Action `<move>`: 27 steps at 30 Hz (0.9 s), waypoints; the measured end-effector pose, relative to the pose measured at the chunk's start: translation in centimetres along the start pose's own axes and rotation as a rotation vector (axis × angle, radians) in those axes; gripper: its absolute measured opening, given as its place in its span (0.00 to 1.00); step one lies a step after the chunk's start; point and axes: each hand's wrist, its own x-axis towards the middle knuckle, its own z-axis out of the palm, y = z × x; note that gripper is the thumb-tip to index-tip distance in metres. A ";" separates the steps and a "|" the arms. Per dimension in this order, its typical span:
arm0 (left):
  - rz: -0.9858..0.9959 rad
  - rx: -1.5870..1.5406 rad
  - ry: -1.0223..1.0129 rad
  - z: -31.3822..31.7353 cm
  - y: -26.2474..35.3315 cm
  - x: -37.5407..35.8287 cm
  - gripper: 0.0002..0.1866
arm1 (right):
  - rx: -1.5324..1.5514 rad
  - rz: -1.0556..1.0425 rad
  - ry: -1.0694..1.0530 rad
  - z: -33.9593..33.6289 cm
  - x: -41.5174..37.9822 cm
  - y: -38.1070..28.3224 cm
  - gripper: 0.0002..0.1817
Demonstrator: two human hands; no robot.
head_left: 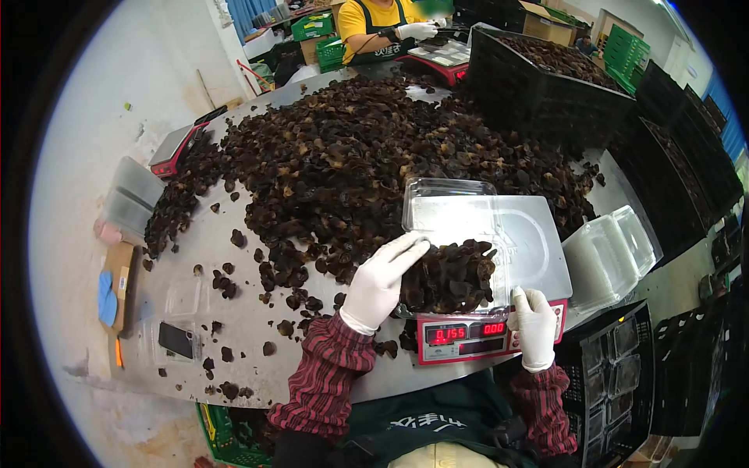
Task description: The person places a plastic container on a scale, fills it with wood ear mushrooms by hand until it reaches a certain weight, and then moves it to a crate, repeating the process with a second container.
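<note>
A clear plastic clamshell box (451, 187) lies with its lid folded back on a red-and-white digital scale (546, 226), whose red display reads 0.155. Dark wood ear mushrooms (449, 277) fill the near half of the box. My left hand (382, 282), in a white glove, reaches over the box's left side with fingers stretched out, the tips touching the mushrooms. At the box's near right corner is my white-gloved right hand (535, 326). Its fingers are bent and appear to pinch the box's edge, beside the scale's keys.
A large heap of wood ear mushrooms (335, 164) covers the metal table (304, 374). Stacked clear boxes (601, 261) stand at right, near a black crate (546, 93). A phone (176, 340) lies at left. Across the table, a person (382, 31) works at another scale.
</note>
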 end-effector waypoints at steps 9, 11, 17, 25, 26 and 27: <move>-0.348 0.290 -0.001 -4.2 -8.3 -9.0 0.15 | 0.032 0.076 -0.023 -0.7 0.2 0.0 0.14; -0.403 0.352 -0.132 -4.5 -8.0 -10.6 0.19 | 0.043 0.004 0.015 -0.3 0.5 0.8 0.11; -0.379 0.351 -0.229 -2.3 -9.1 -13.5 0.18 | 0.045 -0.002 0.009 -0.1 0.1 0.0 0.12; -0.463 -0.049 0.145 -3.5 -7.8 -10.4 0.14 | -0.006 -0.017 0.014 -1.3 0.1 0.7 0.13; -0.438 -0.061 0.169 -3.3 -7.5 -9.6 0.14 | 0.014 -0.007 0.016 -1.0 0.0 0.6 0.11; -0.413 -0.073 0.195 -3.2 -7.1 -8.8 0.14 | 0.036 0.002 0.019 -0.8 -0.1 0.4 0.10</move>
